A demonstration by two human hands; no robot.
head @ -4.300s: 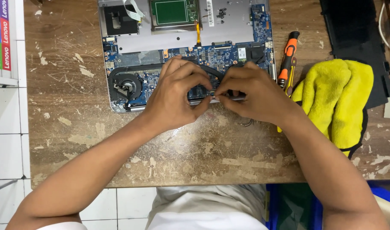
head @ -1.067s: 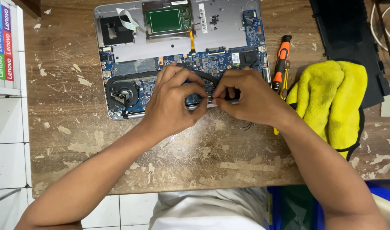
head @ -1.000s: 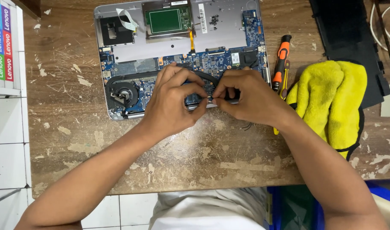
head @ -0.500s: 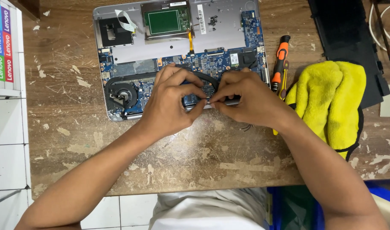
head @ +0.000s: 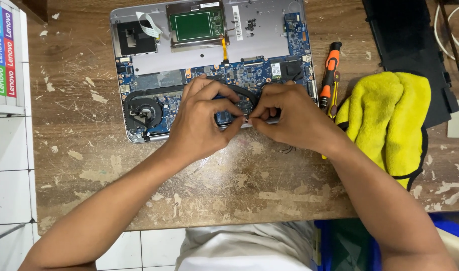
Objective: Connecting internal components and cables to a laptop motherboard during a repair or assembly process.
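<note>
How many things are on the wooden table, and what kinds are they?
Opened laptop: 1
Orange-and-black screwdriver: 1
Yellow cloth: 1
Flat black panel: 1
Total: 4
Both hands, left hand and right hand, work at the laptop's near edge.

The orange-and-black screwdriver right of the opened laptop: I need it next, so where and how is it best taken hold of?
Probably by the orange-and-black screwdriver's thick handle end, coming from the far side. It lies lengthwise away from the person, its near tip hidden by the right hand and the yellow cloth, the far end free.
</note>
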